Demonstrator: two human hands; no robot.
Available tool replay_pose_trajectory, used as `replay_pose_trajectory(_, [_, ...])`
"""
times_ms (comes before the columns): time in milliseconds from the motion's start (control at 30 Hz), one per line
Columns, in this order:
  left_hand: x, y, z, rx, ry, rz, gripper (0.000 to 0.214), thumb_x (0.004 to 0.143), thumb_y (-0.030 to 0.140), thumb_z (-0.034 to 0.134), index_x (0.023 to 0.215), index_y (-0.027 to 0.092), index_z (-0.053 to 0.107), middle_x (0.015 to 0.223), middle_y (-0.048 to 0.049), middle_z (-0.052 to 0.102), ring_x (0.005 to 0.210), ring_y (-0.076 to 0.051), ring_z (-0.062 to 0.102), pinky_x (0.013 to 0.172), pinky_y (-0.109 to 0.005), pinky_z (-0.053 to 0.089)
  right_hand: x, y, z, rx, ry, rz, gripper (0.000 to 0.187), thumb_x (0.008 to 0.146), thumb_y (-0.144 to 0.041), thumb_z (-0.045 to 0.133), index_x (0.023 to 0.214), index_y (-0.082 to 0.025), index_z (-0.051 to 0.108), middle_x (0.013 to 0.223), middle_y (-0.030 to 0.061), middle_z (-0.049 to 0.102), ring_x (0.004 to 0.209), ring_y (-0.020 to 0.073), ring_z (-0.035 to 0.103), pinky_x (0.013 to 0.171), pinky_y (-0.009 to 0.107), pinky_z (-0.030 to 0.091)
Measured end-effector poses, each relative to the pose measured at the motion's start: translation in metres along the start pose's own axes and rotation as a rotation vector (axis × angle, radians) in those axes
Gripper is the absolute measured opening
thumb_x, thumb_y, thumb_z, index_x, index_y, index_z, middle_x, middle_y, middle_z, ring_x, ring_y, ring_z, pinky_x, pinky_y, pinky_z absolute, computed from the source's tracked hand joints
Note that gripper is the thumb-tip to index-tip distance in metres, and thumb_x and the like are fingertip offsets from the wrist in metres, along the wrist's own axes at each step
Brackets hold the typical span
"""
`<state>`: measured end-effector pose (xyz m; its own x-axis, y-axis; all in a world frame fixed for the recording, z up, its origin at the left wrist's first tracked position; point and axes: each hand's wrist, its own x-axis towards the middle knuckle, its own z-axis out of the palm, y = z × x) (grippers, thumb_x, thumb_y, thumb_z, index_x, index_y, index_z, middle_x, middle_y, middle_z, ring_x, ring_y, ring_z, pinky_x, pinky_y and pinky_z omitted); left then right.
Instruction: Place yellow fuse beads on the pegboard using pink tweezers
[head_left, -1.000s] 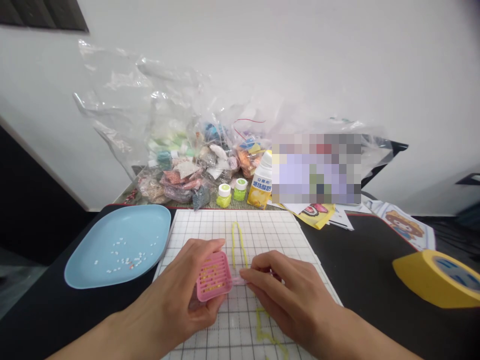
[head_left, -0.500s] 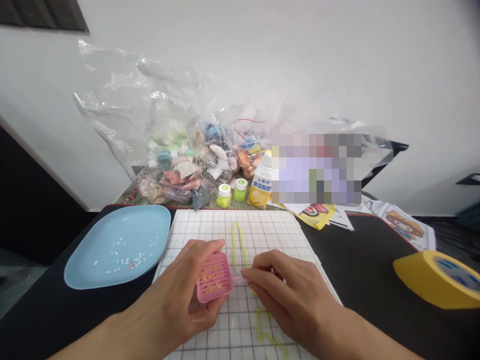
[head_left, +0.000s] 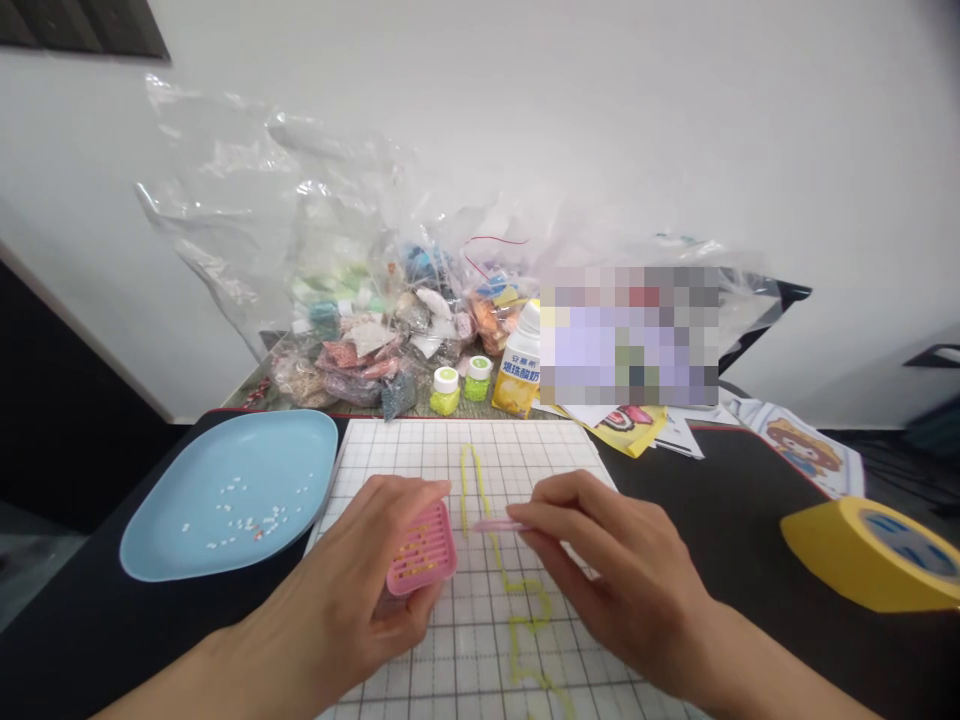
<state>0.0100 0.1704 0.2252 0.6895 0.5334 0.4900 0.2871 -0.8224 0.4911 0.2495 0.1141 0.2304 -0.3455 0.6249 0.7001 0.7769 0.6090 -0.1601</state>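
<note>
My left hand (head_left: 367, 580) is closed round a small pink slotted bead tray (head_left: 422, 549), holding it tilted above the white gridded pegboard (head_left: 525, 450). My right hand (head_left: 615, 570) pinches a thin pink tweezer-like tool (head_left: 491, 525), whose tip points left over the board beside the tray. A line of yellow beads (head_left: 472, 480) runs down the board and bends into an outline near my right hand.
A light blue plate (head_left: 187, 540) with scattered white beads lies at the left. Two small green-bead jars (head_left: 461, 385), a yellow-and-white bottle (head_left: 521, 365) and plastic bags of beads (head_left: 360, 340) stand behind. A yellow tape roll (head_left: 870, 550) sits at the right.
My right hand has lifted and moved up and right, drawing the pink tool away from the tray. The tray in my left hand has tilted more. More of the yellow bead outline shows.
</note>
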Motion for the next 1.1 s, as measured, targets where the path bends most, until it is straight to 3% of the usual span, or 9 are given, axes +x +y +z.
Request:
replay_pose_trajectory(200, [0.007,0.002,-0.004,0.142,-0.088,0.038,0.043,0.093,0.007,0.041,0.13,0.026,0.048,0.112,-0.0087,0.053,0.101,-0.025,0.053,0.08,-0.041,0.055,-0.001,0.02,-0.005,-0.002,-0.036,0.017,0.015,0.095,-0.013,0.051,0.106,-0.016,0.061,0.087,0.0033,0.063,0.068,0.0105,0.063,0.056,0.022,0.05])
replay_pose_trajectory(367, [0.011,0.002,-0.009,0.247,-0.156,0.04,0.039,0.094,0.008,0.037,0.119,0.026,0.06,0.1,-0.0088,0.055,0.087,-0.024,0.057,0.073,-0.042,0.057,-0.004,0.023,-0.001,0.013,-0.075,0.011,0.016,0.095,-0.014,0.05,0.105,-0.017,0.062,0.086,0.003,0.063,0.065,0.0098,0.061,0.053,0.021,0.048])
replay_pose_trajectory(533, [0.009,0.0,-0.01,0.322,-0.2,0.079,0.04,0.093,0.012,0.038,0.121,0.026,0.062,0.104,-0.0113,0.057,0.086,-0.026,0.057,0.071,-0.043,0.058,-0.006,0.017,0.003,0.043,-0.118,0.01,0.017,0.096,-0.015,0.048,0.107,-0.016,0.061,0.087,0.004,0.062,0.066,0.0107,0.059,0.053,0.023,0.048])
replay_pose_trajectory(667, [0.005,0.0,-0.009,0.338,-0.187,0.017,0.043,0.09,0.006,0.037,0.116,0.028,0.062,0.112,-0.0102,0.053,0.094,-0.026,0.056,0.079,-0.047,0.057,-0.008,0.013,0.008,0.053,-0.139,0.007,0.016,0.096,-0.016,0.049,0.108,-0.017,0.06,0.087,0.0046,0.062,0.068,0.0123,0.06,0.053,0.025,0.049])
replay_pose_trajectory(800, [0.006,-0.001,-0.01,0.335,-0.242,0.049,0.044,0.087,0.003,0.038,0.117,0.027,0.06,0.113,-0.0108,0.049,0.094,-0.027,0.054,0.075,-0.046,0.058,-0.009,0.01,0.012,0.054,-0.129,-0.002,0.016,0.096,-0.014,0.05,0.108,-0.016,0.061,0.087,0.005,0.062,0.065,0.0121,0.059,0.052,0.025,0.049])
replay_pose_trajectory(1033, [0.005,-0.001,-0.004,0.295,-0.176,0.027,0.041,0.091,0.004,0.035,0.111,0.027,0.062,0.114,-0.0104,0.047,0.095,-0.027,0.051,0.075,-0.047,0.055,-0.008,0.01,0.016,0.027,-0.117,-0.01,0.018,0.095,-0.012,0.049,0.107,-0.016,0.061,0.088,0.0049,0.063,0.064,0.0111,0.057,0.053,0.025,0.048])
replay_pose_trajectory(1100, [0.004,-0.002,-0.002,0.272,-0.107,0.021,0.041,0.091,0.004,0.035,0.108,0.028,0.064,0.113,-0.0096,0.048,0.094,-0.027,0.051,0.077,-0.049,0.054,-0.008,0.01,0.017,0.016,-0.121,-0.017,0.019,0.094,-0.011,0.049,0.107,-0.016,0.061,0.089,0.0049,0.063,0.064,0.0108,0.056,0.053,0.025,0.047])
